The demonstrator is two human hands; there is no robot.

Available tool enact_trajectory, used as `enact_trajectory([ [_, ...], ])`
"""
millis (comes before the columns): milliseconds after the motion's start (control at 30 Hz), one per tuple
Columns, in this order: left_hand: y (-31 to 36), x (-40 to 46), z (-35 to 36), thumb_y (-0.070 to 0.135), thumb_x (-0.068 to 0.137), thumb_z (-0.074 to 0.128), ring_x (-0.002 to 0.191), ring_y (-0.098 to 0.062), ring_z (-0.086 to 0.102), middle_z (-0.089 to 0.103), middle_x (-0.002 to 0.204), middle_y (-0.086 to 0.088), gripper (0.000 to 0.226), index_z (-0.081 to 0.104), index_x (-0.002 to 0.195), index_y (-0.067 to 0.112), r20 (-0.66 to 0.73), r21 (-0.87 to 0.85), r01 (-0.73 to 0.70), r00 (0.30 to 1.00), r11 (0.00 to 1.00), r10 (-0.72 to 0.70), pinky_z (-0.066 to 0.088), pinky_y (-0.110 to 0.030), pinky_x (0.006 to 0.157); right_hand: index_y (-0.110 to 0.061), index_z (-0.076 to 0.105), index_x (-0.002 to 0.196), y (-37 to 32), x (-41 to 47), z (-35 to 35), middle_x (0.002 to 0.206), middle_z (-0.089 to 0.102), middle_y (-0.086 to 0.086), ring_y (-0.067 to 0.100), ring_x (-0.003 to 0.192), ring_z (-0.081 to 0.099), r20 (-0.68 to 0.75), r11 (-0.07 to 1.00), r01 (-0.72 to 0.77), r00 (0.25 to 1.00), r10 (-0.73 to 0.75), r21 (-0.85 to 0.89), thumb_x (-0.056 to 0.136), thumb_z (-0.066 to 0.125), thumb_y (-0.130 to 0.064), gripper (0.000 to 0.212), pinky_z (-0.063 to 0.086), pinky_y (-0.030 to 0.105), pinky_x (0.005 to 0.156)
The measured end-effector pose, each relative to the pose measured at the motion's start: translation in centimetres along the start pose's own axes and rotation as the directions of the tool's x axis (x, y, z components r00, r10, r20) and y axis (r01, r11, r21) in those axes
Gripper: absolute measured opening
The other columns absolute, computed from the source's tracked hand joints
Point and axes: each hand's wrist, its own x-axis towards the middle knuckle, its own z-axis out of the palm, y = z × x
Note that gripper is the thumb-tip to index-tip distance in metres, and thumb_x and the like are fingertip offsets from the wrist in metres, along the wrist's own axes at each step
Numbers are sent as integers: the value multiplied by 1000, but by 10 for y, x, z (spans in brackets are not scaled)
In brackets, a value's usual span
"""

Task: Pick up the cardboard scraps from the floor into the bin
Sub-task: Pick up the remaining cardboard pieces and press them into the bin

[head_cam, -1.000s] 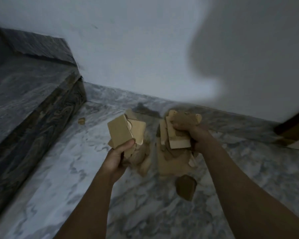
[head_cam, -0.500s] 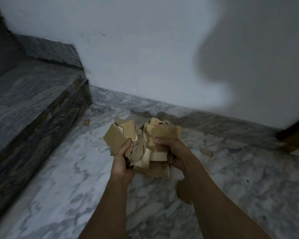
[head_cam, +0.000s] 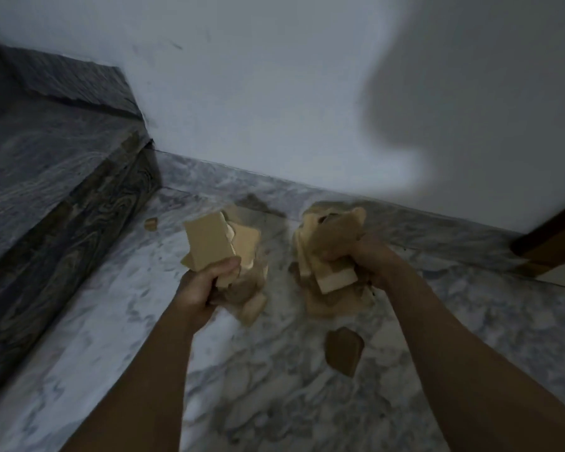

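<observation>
Dim bluish light, soft blur, large shadow on the wall.

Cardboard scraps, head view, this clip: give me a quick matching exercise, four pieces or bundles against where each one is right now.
Things:
1. dark brown scrap
2. small scrap
3. folded-card bundle
4. strip bundle

Places:
A. gripped in the right hand
B. on the marble floor between the forearms
C. gripped in the left hand
D. on the floor close to the dark stone step

Pairs: 1-B, 2-D, 3-C, 4-A
</observation>
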Motion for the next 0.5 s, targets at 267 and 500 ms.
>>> enact_trajectory([
  [267, -14, -2, -19, 28, 33, 92, 88, -33, 74, 78, 95, -11, 78, 72, 106, 11, 2, 454, 83, 996, 887, -94, 61, -39, 68, 0, 57, 132, 13, 30, 57, 132, 59, 16, 36, 113, 62, 83, 803, -183, 958, 276, -567, 48, 96, -24, 96, 60, 44, 82],
  [500, -11, -10, -13, 31, 27, 92, 83, -27, 73, 77, 97, -9, 90, 70, 111, 10, -39, 492, 120, 993, 862, -116, 54, -26, 53, 0, 55, 134, 11, 33, 70, 139, 53, 14, 33, 118, 59, -27, 748, -280, 943, 331, -602, 41, 97, -32, 107, 57, 41, 91],
])
